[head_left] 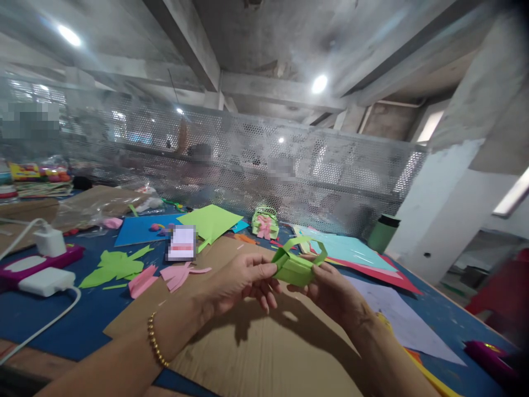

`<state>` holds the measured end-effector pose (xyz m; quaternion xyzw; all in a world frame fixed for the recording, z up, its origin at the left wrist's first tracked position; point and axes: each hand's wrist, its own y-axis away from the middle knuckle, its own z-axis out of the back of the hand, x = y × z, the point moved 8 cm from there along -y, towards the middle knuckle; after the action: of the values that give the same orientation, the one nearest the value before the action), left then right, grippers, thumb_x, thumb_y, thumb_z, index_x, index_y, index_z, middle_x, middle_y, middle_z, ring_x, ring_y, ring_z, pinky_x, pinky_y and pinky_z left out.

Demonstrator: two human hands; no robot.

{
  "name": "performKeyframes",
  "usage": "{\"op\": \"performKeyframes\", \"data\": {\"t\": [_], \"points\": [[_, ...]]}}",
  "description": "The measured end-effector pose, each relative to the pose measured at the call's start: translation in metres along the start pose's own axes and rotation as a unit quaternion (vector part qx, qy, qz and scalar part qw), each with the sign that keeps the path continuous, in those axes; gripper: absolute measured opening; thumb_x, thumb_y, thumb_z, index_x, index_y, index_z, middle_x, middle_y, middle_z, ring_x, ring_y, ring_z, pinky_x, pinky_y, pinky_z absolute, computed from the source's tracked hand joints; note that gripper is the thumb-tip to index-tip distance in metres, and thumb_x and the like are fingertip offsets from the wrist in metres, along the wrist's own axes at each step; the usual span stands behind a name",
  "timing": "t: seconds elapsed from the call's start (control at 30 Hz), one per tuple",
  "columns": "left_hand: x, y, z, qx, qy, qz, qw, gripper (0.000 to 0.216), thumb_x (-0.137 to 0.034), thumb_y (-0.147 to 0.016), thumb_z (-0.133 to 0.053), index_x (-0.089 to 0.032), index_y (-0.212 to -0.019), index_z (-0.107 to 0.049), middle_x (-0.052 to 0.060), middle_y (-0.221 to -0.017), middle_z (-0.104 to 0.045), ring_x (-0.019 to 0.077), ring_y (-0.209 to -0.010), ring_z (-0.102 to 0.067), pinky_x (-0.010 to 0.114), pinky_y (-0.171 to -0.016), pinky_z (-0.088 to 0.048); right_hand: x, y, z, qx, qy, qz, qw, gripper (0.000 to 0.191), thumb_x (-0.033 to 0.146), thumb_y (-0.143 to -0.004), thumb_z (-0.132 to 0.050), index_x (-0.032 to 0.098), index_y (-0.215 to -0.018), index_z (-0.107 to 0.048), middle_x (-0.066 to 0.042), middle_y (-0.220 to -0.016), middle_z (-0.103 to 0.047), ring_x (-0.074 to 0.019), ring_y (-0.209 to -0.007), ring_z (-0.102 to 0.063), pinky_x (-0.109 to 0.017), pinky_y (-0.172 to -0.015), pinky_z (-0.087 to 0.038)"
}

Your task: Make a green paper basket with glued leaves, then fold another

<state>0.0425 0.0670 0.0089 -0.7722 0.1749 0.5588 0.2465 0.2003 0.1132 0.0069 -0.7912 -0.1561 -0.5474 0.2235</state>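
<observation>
A small green paper basket [296, 270] with a looped strip handle hangs in the air over a brown cardboard sheet [264, 353]. My left hand [252, 275] pinches its left end between thumb and fingers, the lower fingers partly spread. On the opposite end, my right hand [326, 281] grips the basket with the thumb in front; its other fingers are partly hidden behind the paper. Beyond them stands a similar green basket with a pink bow [264, 225]. Loose pink paper pieces [178, 275] lie left of my left hand.
Green paper scraps [115, 267] and a purple power strip [41, 264] with white chargers lie at left. A phone-like, blurred object [182, 243] rests near green sheets [212, 220]. At right are stacked coloured sheets [351, 251], a lavender sheet [407, 314] and a green bottle [383, 232].
</observation>
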Motion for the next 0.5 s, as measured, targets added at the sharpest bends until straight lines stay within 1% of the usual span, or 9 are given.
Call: {"op": "performKeyframes", "data": {"t": [0.1,0.3,0.4,0.5], "points": [[-0.0006,0.0,0.0007,-0.009,0.002,0.006,1.0,0.031,-0.044,-0.089,-0.068,-0.014,-0.092,-0.062,0.009,-0.085,-0.07,0.015,-0.059,-0.067,0.027,-0.056,-0.05,-0.0005,0.0001,-0.0006,0.001,0.004,-0.001,1.0,0.034,0.039,-0.076,-0.082,0.025,-0.105,-0.071,-0.007,-0.108,-0.076,-0.0274,-0.1,-0.072,-0.049,-0.092,-0.057],[-0.0025,0.0001,-0.0003,-0.017,0.009,0.006,1.0,0.034,-0.047,-0.088,-0.068,-0.014,-0.093,-0.061,0.009,-0.084,-0.07,0.0146,-0.057,-0.066,0.026,-0.054,-0.049,-0.0021,0.0007,-0.0046,0.001,0.008,-0.011,1.0,0.036,0.039,-0.077,-0.08,0.023,-0.108,-0.07,-0.01,-0.113,-0.075,-0.0288,-0.103,-0.07,-0.047,-0.088,-0.058],[-0.0029,-0.0003,0.0004,-0.02,0.004,-0.002,1.0,0.034,-0.047,-0.087,-0.068,-0.014,-0.092,-0.061,0.008,-0.083,-0.069,0.014,-0.056,-0.066,0.026,-0.054,-0.05,-0.0025,0.0013,-0.0059,0.0,0.009,-0.016,1.0,0.036,0.038,-0.078,-0.08,0.022,-0.11,-0.07,-0.011,-0.114,-0.075,-0.0281,-0.102,-0.071,-0.045,-0.087,-0.059],[-0.0026,-0.0007,0.0007,-0.021,0.006,-0.003,1.0,0.033,-0.047,-0.087,-0.067,-0.015,-0.09,-0.06,0.007,-0.081,-0.068,0.0137,-0.056,-0.066,0.024,-0.052,-0.049,-0.002,0.0014,-0.0065,0.002,0.014,-0.019,1.0,0.034,0.038,-0.078,-0.08,0.023,-0.108,-0.071,-0.01,-0.115,-0.075,-0.0286,-0.103,-0.071,-0.047,-0.088,-0.059]]}}
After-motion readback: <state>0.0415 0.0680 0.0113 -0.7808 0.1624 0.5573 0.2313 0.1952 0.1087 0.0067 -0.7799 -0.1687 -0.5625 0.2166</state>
